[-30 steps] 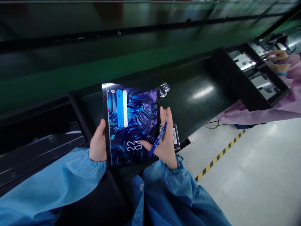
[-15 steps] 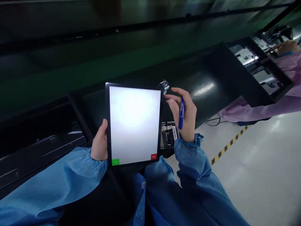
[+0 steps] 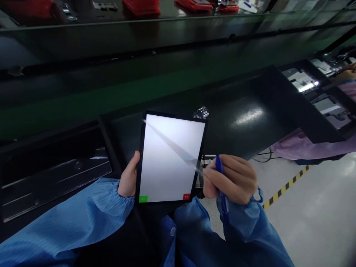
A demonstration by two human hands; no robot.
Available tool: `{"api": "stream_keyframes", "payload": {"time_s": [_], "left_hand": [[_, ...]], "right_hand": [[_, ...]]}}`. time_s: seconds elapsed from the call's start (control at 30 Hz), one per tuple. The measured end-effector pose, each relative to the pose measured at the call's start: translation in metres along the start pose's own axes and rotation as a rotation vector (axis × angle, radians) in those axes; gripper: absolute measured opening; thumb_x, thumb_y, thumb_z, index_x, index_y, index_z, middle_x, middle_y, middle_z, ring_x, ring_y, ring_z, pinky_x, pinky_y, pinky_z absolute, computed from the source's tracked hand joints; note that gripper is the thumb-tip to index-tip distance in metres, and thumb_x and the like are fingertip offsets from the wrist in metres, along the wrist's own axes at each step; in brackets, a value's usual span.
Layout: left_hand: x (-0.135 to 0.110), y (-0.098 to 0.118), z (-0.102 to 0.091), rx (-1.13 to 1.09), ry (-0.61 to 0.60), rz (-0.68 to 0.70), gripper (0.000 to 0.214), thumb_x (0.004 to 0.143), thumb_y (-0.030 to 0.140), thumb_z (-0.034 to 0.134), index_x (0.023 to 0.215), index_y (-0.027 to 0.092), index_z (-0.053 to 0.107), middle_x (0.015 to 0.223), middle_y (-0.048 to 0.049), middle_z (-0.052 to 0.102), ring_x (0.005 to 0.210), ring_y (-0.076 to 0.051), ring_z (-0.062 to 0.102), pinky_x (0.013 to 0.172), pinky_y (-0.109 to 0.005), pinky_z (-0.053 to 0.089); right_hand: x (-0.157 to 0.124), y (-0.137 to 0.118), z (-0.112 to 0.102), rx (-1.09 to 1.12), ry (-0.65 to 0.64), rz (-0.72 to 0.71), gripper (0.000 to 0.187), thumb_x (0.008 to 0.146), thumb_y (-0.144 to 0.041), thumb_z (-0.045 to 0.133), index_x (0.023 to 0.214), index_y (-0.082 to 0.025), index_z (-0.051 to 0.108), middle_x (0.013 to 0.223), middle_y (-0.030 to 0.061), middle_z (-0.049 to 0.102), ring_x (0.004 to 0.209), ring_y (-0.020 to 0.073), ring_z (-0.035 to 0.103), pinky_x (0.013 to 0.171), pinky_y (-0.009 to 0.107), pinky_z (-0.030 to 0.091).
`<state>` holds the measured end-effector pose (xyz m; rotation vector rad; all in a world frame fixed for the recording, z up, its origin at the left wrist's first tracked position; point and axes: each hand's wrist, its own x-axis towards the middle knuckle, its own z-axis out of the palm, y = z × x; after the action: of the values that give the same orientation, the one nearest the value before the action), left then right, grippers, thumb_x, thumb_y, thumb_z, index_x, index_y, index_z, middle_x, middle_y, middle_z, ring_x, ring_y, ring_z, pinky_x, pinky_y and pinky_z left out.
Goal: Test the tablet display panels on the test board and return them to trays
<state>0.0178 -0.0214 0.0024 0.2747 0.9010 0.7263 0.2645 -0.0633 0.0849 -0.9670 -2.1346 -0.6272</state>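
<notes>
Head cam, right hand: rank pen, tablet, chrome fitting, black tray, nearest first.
From the right hand:
1. Pen: held in the hand.
2. Tablet: directly left of the hand.
3. Chrome fitting: up and left, beyond the tablet's top corner.
4. Black tray: farthest, upper right.

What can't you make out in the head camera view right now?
Head view:
- Wording on the tablet's green button and red button: too small.
- Printed card: mostly hidden by the tablet and the right hand.
- Blue pen: middle hidden by the right hand.
- Co-worker's hand: cut off by the right edge.
</notes>
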Motion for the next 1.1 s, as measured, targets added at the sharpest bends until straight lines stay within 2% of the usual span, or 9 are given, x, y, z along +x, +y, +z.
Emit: {"api": "stream_keyframes", "payload": {"time_s": [0.17,0.33,0.5,0.6,0.7,0.77,0.83,0.97,1.1], "left_hand": [[0.001,-0.002,0.005,-0.040,-0.029,-0.058,0.050,0.090,0.054,0.050,0.116,0.018,0.071,0.098,-0.0097,0.078,0.113,-0.037,0.066,0.095,-0.046,0.056],[-0.001,0.000,0.013,-0.031,0.032,-0.078,0.044,0.092,0.048,0.051,0.112,0.015,0.072,0.094,-0.0099,0.078,0.107,-0.035,0.069,0.094,-0.044,0.057],[-0.001,-0.001,0.022,0.111,0.122,-0.100,0.051,0.091,0.054,0.054,0.111,0.012,0.073,0.104,-0.0137,0.076,0.099,-0.032,0.072,0.087,-0.038,0.058],[0.002,-0.004,0.020,0.238,0.059,-0.069,0.048,0.087,0.053,0.062,0.106,0.010,0.075,0.100,-0.0139,0.077,0.097,-0.030,0.073,0.085,-0.032,0.058],[0.003,-0.004,0.018,0.293,-0.060,-0.082,0.039,0.089,0.047,0.062,0.099,0.012,0.077,0.087,-0.0108,0.078,0.090,-0.028,0.074,0.080,-0.030,0.058],[0.001,-0.001,0.022,0.247,-0.046,-0.148,0.040,0.093,0.046,0.056,0.102,0.012,0.076,0.086,-0.0106,0.078,0.084,-0.027,0.075,0.076,-0.031,0.059],[-0.002,0.004,0.028,0.178,0.037,-0.222,0.044,0.096,0.046,0.051,0.106,0.010,0.074,0.086,-0.0116,0.078,0.075,-0.026,0.075,0.067,-0.032,0.060],[-0.008,0.014,0.041,0.069,0.137,-0.265,0.045,0.099,0.043,0.042,0.108,0.009,0.071,0.077,-0.0102,0.077,0.060,-0.022,0.073,0.057,-0.029,0.059],[-0.008,0.019,0.042,0.018,0.132,-0.239,0.047,0.101,0.039,0.036,0.109,0.007,0.070,0.077,-0.0110,0.077,0.065,-0.022,0.074,0.061,-0.028,0.060]], "right_hand": [[-0.020,0.001,-0.021,-0.154,0.051,0.025,0.019,0.088,-0.020,0.054,0.072,-0.025,0.062,0.056,-0.0022,0.066,0.052,0.0150,0.062,0.049,0.028,0.054],[-0.023,0.009,-0.026,-0.174,0.058,0.036,0.020,0.092,-0.022,0.051,0.077,-0.021,0.064,0.090,0.0076,0.079,0.057,0.0160,0.066,0.047,0.028,0.053],[0.024,0.010,0.009,0.389,-0.015,0.325,0.026,0.092,-0.016,0.050,0.068,-0.023,0.056,0.114,0.0011,0.074,0.053,0.0097,0.062,0.045,0.027,0.050],[0.054,0.010,0.039,0.731,-0.131,0.458,0.030,0.096,-0.022,0.047,0.067,-0.023,0.057,0.092,-0.0012,0.075,0.069,0.0144,0.069,0.060,0.029,0.057],[0.062,0.015,0.055,0.891,-0.079,0.675,0.023,0.095,-0.028,0.053,0.074,-0.023,0.059,0.078,-0.0023,0.070,0.072,0.0145,0.069,0.071,0.031,0.059],[0.053,0.021,0.053,0.951,0.029,0.827,0.015,0.094,-0.031,0.058,0.080,-0.024,0.057,0.082,-0.0020,0.069,0.072,0.0147,0.069,0.073,0.032,0.060],[0.033,0.031,0.046,1.008,0.056,0.869,0.014,0.089,-0.035,0.065,0.092,-0.027,0.055,0.094,-0.0006,0.071,0.084,0.0182,0.071,0.083,0.038,0.060],[-0.009,0.050,0.039,0.978,-0.124,0.766,0.065,0.071,-0.038,0.084,0.125,-0.030,0.047,0.115,0.0030,0.068,0.109,0.0259,0.067,0.105,0.049,0.051],[-0.026,0.059,0.058,0.993,-0.133,0.789,0.075,0.072,-0.044,0.082,0.135,-0.029,0.044,0.116,0.0055,0.067,0.108,0.0263,0.067,0.106,0.049,0.049]]}}
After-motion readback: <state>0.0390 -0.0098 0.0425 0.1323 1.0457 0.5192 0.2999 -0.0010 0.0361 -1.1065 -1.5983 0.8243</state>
